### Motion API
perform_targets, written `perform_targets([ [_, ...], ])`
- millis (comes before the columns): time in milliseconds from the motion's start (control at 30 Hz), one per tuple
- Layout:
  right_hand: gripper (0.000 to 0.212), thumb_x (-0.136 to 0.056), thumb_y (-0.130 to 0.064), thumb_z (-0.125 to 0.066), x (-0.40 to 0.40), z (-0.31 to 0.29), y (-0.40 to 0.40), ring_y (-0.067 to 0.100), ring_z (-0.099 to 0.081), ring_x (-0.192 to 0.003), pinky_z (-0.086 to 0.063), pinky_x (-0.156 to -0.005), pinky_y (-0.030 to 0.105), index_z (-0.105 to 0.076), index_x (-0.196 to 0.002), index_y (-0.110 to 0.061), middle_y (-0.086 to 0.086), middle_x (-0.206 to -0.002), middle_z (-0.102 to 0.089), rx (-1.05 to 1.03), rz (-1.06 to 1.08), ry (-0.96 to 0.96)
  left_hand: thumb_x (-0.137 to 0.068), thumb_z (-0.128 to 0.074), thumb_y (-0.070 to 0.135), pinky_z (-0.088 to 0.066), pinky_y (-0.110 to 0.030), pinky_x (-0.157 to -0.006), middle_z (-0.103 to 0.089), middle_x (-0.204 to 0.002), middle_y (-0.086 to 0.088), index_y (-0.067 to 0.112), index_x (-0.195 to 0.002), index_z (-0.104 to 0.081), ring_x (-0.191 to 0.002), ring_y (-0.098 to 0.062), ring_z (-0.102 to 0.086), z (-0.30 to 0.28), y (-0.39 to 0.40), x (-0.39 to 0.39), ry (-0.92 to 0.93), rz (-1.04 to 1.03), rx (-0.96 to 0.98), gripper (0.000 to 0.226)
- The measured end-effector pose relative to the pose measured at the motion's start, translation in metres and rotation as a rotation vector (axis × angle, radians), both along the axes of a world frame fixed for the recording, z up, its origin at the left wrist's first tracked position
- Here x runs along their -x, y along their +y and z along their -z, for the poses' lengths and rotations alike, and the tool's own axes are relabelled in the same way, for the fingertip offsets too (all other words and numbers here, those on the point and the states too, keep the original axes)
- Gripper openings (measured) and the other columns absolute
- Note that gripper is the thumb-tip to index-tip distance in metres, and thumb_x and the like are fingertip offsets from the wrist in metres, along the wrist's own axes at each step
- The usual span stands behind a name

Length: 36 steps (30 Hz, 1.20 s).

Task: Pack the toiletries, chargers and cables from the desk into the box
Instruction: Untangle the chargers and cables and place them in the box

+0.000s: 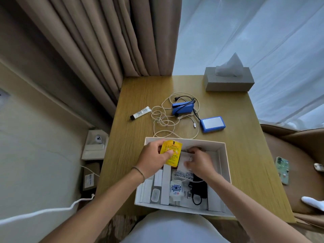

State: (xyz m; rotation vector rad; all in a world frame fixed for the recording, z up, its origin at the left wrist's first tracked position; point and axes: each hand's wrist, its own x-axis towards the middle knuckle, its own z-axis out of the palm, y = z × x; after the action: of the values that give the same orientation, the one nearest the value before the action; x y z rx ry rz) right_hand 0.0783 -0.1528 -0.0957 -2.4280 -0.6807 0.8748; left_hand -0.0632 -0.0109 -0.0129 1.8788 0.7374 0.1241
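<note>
While gripping two yellow sachets [171, 151] between thumb and fingers, left hand [154, 160] hovering over the white box [222, 155]. Right hand [198, 161] just beside, curled down among the box contents, grasp unclear through blur. Nearer than the hands, inside the box: white plug adapter [175, 189], black cable [199, 188]. Beyond the hands, on the desk [133, 137]: tangled white cables [166, 120], two blue chargers [183, 107], a tube [140, 113] off to the left.
</note>
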Motion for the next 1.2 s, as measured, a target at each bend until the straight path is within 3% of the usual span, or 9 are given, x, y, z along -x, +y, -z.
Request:
perform_targets([
  [133,0.045,-0.086,-0.025,-0.061,-0.001,-0.012,-0.002,0.033,-0.061,-0.116,-0.053,-0.09,0.037,-0.06,-0.131,-0.02,0.009,-0.135,-0.061,0.064,-0.079,-0.118,-0.088,-0.072,0.018,-0.059,-0.046,-0.075,-0.074,-0.078,-0.005,0.017,-0.088,-0.068,-0.077,-0.024,-0.071,0.011,-0.013,0.004,0.112,0.087,-0.014,0.004],
  [267,0.044,-0.09,-0.023,-0.055,-0.005,-0.022,-0.011,0.03,-0.06,-0.121,-0.048,-0.095,0.035,-0.063,-0.133,-0.023,0.006,-0.138,-0.062,0.053,-0.116,-0.139,-0.086,-0.071,0.022,-0.059,-0.045,-0.075,-0.069,-0.076,-0.002,0.028,-0.077,-0.063,-0.079,-0.024,-0.069,0.024,-0.025,0.006,0.236,0.178,-0.024,0.014],
  [367,0.04,-0.089,-0.023,-0.059,-0.008,-0.028,-0.019,0.027,-0.061,-0.117,-0.047,-0.092,0.032,-0.067,-0.128,-0.023,0.004,-0.13,-0.066,0.019,-0.097,-0.139,-0.087,-0.066,0.023,-0.059,-0.046,-0.071,-0.07,-0.078,-0.005,0.024,-0.082,-0.067,-0.075,-0.024,-0.067,0.037,-0.034,0.006,0.315,0.228,-0.038,0.005],
  [467,0.035,-0.09,-0.026,-0.061,-0.008,-0.034,-0.027,0.023,-0.062,-0.113,-0.048,-0.092,0.032,-0.069,-0.123,-0.023,0.002,-0.125,-0.068,-0.012,-0.089,-0.12,-0.086,-0.067,0.025,-0.056,-0.035,-0.064,-0.066,-0.073,0.006,0.026,-0.084,-0.067,-0.064,-0.013,-0.061,0.047,-0.041,0.003,0.383,0.256,-0.048,0.002],
  [633,0.028,-0.092,-0.026,-0.061,-0.006,-0.042,-0.033,0.018,-0.065,-0.107,-0.051,-0.089,0.031,-0.071,-0.119,-0.021,-0.002,-0.117,-0.073,-0.062,-0.084,-0.099,-0.081,-0.075,0.024,-0.053,-0.028,-0.068,-0.066,-0.084,0.006,0.025,-0.099,-0.07,-0.08,-0.015,-0.064,0.062,-0.051,0.001,0.484,0.27,-0.091,0.019],
  [733,0.026,-0.093,-0.027,-0.062,-0.006,-0.045,-0.034,0.015,-0.066,-0.102,-0.052,-0.088,0.032,-0.071,-0.117,-0.022,-0.004,-0.115,-0.073,-0.081,-0.072,-0.093,-0.081,-0.077,0.025,-0.045,-0.02,-0.062,-0.063,-0.089,0.006,0.022,-0.108,-0.069,-0.082,-0.013,-0.06,0.068,-0.058,0.0,0.506,0.308,-0.121,0.029],
  [867,0.025,-0.094,-0.024,-0.062,-0.007,-0.046,-0.037,0.011,-0.063,-0.097,-0.051,-0.083,0.028,-0.071,-0.118,-0.022,-0.004,-0.114,-0.072,-0.102,-0.062,-0.079,-0.079,-0.076,0.018,-0.034,-0.017,-0.05,-0.055,-0.075,0.01,0.025,-0.097,-0.066,-0.067,-0.006,-0.052,0.075,-0.064,0.001,0.525,0.339,-0.162,0.022],
  [1000,0.024,-0.095,-0.022,-0.062,-0.007,-0.047,-0.039,0.009,-0.062,-0.096,-0.05,-0.081,0.026,-0.071,-0.117,-0.021,-0.006,-0.112,-0.072,-0.12,-0.059,-0.065,-0.084,-0.072,0.028,-0.048,-0.026,-0.065,-0.063,-0.09,0.006,0.027,-0.111,-0.067,-0.082,-0.016,-0.06,0.072,-0.068,0.002,0.548,0.381,-0.27,0.027],
  [1200,0.022,-0.092,-0.019,-0.063,-0.014,-0.054,-0.033,0.007,-0.065,-0.089,-0.05,-0.076,0.024,-0.073,-0.111,-0.02,-0.008,-0.102,-0.074,-0.146,-0.045,-0.046,-0.092,-0.058,0.043,-0.047,-0.029,-0.064,-0.065,-0.086,0.011,0.032,-0.098,-0.066,-0.079,-0.012,-0.059,0.044,-0.053,-0.004,0.431,0.369,-0.439,0.015],
])
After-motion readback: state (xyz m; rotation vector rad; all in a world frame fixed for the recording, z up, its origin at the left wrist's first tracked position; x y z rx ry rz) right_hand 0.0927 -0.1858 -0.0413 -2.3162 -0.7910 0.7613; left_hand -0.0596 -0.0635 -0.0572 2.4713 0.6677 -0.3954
